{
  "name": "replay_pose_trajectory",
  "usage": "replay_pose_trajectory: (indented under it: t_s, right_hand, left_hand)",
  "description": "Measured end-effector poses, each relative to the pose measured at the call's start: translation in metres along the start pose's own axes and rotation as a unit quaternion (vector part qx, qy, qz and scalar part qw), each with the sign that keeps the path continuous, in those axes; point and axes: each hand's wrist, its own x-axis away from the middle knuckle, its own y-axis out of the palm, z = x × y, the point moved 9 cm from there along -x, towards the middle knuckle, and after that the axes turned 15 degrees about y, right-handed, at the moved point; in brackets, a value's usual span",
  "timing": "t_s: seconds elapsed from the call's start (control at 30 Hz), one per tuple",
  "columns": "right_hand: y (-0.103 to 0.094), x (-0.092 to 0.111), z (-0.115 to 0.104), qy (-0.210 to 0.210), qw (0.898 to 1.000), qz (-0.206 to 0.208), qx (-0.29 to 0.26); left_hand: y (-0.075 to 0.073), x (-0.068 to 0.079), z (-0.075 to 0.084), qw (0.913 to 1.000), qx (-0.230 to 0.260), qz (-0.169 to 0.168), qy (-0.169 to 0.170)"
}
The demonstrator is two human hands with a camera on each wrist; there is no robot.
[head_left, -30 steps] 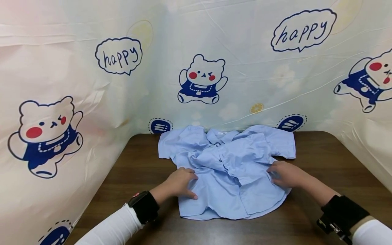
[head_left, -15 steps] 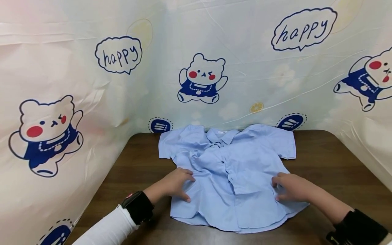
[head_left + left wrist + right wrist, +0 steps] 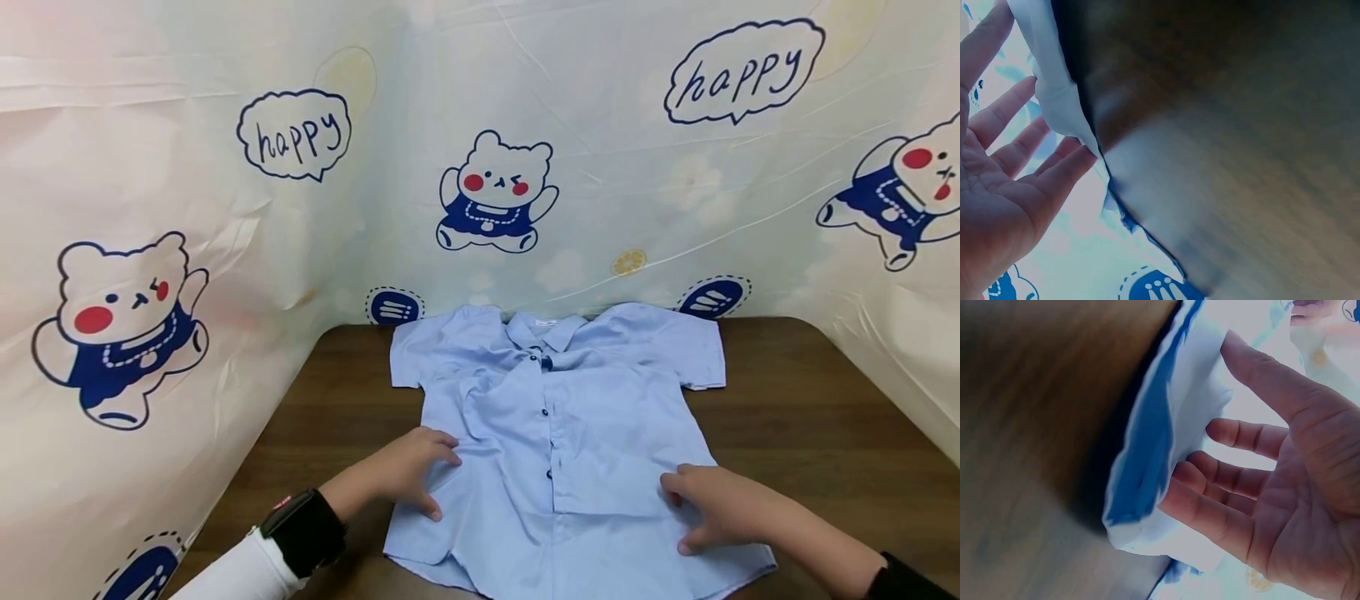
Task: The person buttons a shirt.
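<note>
A light blue short-sleeved button-up shirt [image 3: 510, 467] lies face up, its collar at the far side and its hem running off the near edge of the head view. Dark buttons run down its front placket. My left hand [image 3: 408, 471] rests at the shirt's left side with fingers and thumb spread. At the lower right side, the fingers of my right hand [image 3: 716, 504] touch the cloth, loosely bent and apart. The left wrist view has the fingertips of the left hand [image 3: 1016, 169] at the shirt edge [image 3: 1063, 103]. In the right wrist view, the right hand [image 3: 1272, 481] is against the folded-up hem [image 3: 1147, 444].
The shirt is spread on a dark brown wooden table [image 3: 337, 400]. A pale curtain [image 3: 600, 150] with printed bears and "happy" bubbles surrounds the table at the back and both sides. The shirt's shoulders reach the table's far edge.
Both hands have moved toward the near side and outward along the shirt. Its bunched front has flattened and the hem has come closer, with the placket now straighter.
</note>
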Motion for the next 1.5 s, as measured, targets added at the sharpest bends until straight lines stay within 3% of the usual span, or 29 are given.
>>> replay_pose_trajectory:
  t_s: [0.2,0.37,0.43,0.5,0.6,0.67,0.77,0.87,1.0,1.1,1.33,1.4,1.5]
  right_hand:
    - [0.006,0.005,-0.003,0.005,1.0,-0.019,-0.005]
    - [-0.003,0.003,-0.009,-0.041,0.999,-0.004,-0.006]
    - [-0.018,0.0,-0.011,-0.076,0.996,0.036,-0.005]
    - [-0.039,-0.007,-0.011,-0.09,0.992,0.09,0.001]
    - [-0.068,-0.021,-0.003,-0.078,0.983,0.164,0.019]
    - [-0.079,-0.033,0.004,-0.062,0.982,0.178,0.021]
    - [-0.08,-0.052,0.015,-0.054,0.984,0.167,0.008]
    - [-0.071,-0.068,0.027,-0.029,0.992,0.125,-0.017]
    - [-0.06,-0.079,0.039,-0.001,0.996,0.089,-0.019]
    - [-0.058,-0.08,0.038,-0.013,0.995,0.094,-0.003]
    - [-0.057,-0.077,0.024,-0.068,0.993,0.085,-0.035]
    - [-0.056,-0.076,0.021,-0.083,0.992,0.085,-0.036]
    - [-0.059,-0.074,0.019,-0.096,0.989,0.112,-0.028]
  left_hand:
    - [0.003,0.008,0.006,1.0,0.003,-0.003,0.0]
    - [-0.003,0.006,0.01,0.9997,-0.008,-0.001,0.023]
    - [-0.012,0.001,0.007,0.9988,-0.013,0.024,0.04]
    - [-0.027,-0.006,0.003,0.9954,-0.033,0.07,0.056]
    - [-0.047,-0.019,-0.01,0.9859,-0.077,0.143,0.04]
    - [-0.053,-0.026,-0.019,0.9805,-0.099,0.169,0.019]
    - [-0.049,-0.036,-0.034,0.9823,-0.101,0.157,-0.013]
    - [-0.039,-0.042,-0.045,0.9889,-0.079,0.121,-0.035]
    - [-0.03,-0.045,-0.05,0.9941,-0.055,0.083,-0.043]
    - [-0.026,-0.045,-0.051,0.9959,-0.037,0.071,-0.043]
    - [-0.023,-0.044,-0.052,0.9958,-0.011,0.089,-0.019]
    - [-0.025,-0.044,-0.048,0.9941,-0.036,0.102,0.002]
    - [-0.029,-0.043,-0.045,0.9893,-0.084,0.12,0.004]
